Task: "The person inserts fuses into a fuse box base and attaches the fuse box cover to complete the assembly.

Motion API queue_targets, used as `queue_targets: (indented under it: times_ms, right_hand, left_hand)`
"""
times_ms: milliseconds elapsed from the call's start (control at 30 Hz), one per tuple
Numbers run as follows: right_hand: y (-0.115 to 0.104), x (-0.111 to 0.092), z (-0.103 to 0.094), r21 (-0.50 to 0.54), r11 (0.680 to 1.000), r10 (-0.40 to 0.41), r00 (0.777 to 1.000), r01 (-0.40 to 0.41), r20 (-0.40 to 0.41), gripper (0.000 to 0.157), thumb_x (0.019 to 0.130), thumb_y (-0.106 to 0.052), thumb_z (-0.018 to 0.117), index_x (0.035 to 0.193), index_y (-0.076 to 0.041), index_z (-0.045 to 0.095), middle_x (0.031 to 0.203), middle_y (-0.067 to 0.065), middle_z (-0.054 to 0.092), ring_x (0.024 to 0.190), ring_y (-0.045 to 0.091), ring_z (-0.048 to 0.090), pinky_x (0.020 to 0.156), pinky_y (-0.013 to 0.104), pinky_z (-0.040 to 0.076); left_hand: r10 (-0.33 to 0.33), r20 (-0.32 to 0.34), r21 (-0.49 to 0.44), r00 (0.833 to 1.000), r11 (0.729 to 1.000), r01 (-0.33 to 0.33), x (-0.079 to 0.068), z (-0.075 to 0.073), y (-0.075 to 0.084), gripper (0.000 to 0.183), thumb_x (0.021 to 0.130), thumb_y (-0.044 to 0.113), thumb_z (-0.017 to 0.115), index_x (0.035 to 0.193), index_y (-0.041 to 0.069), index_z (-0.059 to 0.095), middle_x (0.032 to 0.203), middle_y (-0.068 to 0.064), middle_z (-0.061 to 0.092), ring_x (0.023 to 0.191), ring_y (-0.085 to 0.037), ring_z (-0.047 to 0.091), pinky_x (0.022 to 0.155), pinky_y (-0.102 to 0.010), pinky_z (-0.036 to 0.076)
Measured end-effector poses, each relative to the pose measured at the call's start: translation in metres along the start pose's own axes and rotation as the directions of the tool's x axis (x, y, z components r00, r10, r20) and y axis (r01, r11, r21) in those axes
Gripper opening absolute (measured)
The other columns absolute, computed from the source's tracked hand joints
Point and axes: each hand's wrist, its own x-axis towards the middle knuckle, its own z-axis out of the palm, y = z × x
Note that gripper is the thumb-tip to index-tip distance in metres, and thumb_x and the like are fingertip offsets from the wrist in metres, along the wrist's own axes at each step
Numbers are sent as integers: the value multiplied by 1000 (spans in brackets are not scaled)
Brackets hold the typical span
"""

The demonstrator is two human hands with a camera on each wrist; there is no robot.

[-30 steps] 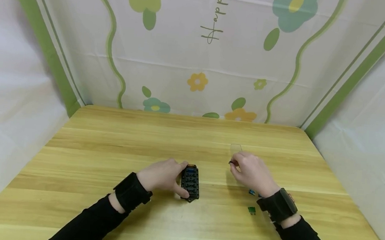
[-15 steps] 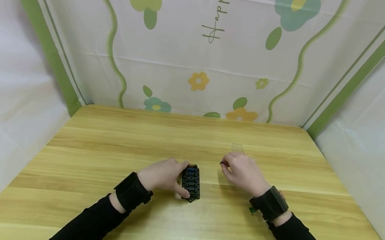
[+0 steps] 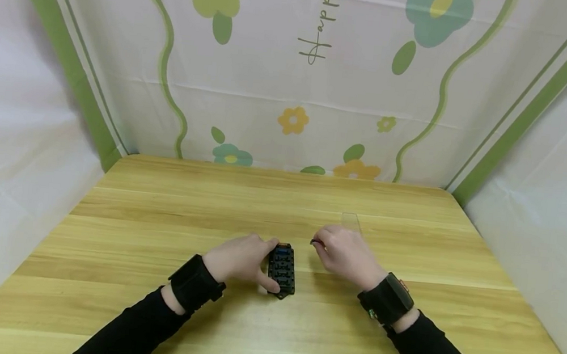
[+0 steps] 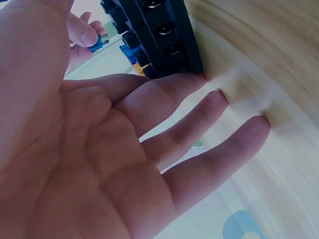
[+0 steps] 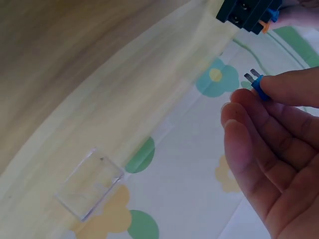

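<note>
A black fuse box (image 3: pixel 282 271) lies lengthwise on the table, its row of slots facing up. My left hand (image 3: pixel 237 257) grips it by its two ends, thumb at the near end and index finger at the far one. In the left wrist view the other fingers stretch down to the table. An orange fuse (image 4: pixel 138 67) and a blue one sit at the box's far end. Right of the box, my right hand (image 3: pixel 349 254) pinches a blue blade fuse (image 5: pixel 258 87) between thumb and index finger, its two metal prongs sticking out toward the box.
A clear plastic cover (image 5: pixel 89 184) lies on the table behind my right hand. A green fuse (image 3: pixel 371 314) shows beside the right wristband, partly hidden by it. Printed cloth walls (image 3: pixel 251 83) enclose the table's back and sides.
My right hand has moved left toward the fuse box with the blade fuse. Its forearm now covers the loose fuses seen earlier, except part of the green one. The left hand stays in place.
</note>
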Motion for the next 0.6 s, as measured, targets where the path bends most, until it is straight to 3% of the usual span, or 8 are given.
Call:
queue_targets:
  times_ms: [600]
  right_hand:
    - [-26,17,3,59,995,-82,995,79,57,5,88,-12,64,85,-13,69,78,-6,59,66,4,54,58,18,44]
  left_hand:
    - [9,-18,-12,1000,1000,-10,0,1,0,96,69,62,74,138,1,46,82,3,55,66,-10,50,62,-24,41]
